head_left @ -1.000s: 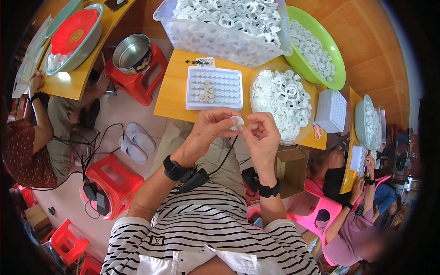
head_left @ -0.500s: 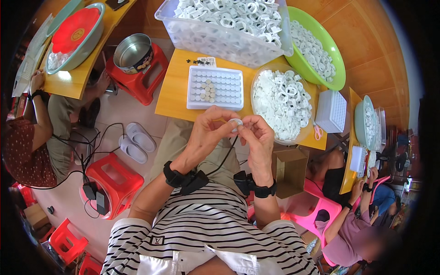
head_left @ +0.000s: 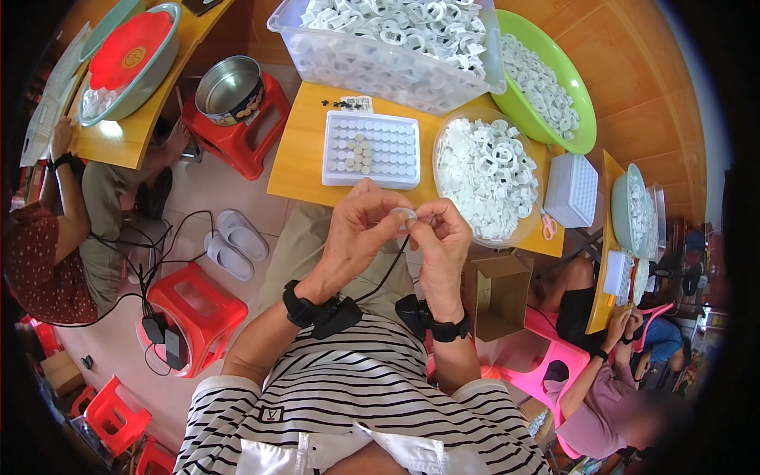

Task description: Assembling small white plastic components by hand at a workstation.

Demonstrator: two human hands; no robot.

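While the left hand [head_left: 358,223] pinches a small round white piece [head_left: 404,214] at the centre of the frame, the right hand [head_left: 443,235] holds its right edge — both grips narrow, thumbs against it. Above them, at upper centre, sits a white tray [head_left: 339,180] of discs — right of it, a clear tub [head_left: 495,245] of white parts.

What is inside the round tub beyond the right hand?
The round tub holds heaped small white pieces, with white ring-shaped parts toward its upper right. Its bottom and whatever lies under the heap are covered.
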